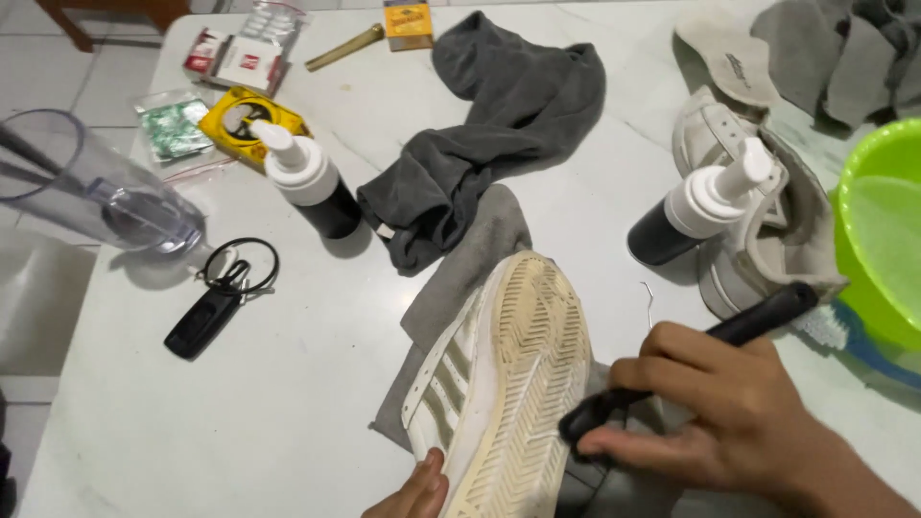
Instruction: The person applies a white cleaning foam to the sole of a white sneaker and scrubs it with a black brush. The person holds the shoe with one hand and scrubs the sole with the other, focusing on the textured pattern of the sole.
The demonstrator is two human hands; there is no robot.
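Nearest to me, at the table's [288,422] near edge, my left hand [414,491] props up a white shoe [504,374]; only its fingertips show, pressed to the shoe's side, so I cannot tell how far that grip is closed. The shoe is tipped sole-up on a grey cloth [460,278]. My right hand [710,412] is closed around a black brush [691,360], its head touching the sole's right edge.

Going from the table's left edge: a clear plastic tumbler [96,197] lies on its side, a black key fob [213,307] sits nearer me, then a pump bottle [307,177] in front of a yellow tape roll [245,120]. A dark grey towel [489,125] lies mid-table. Right of it stands a second pump bottle [705,206] against another white shoe [758,240], with a green basin [883,230] at the right edge.
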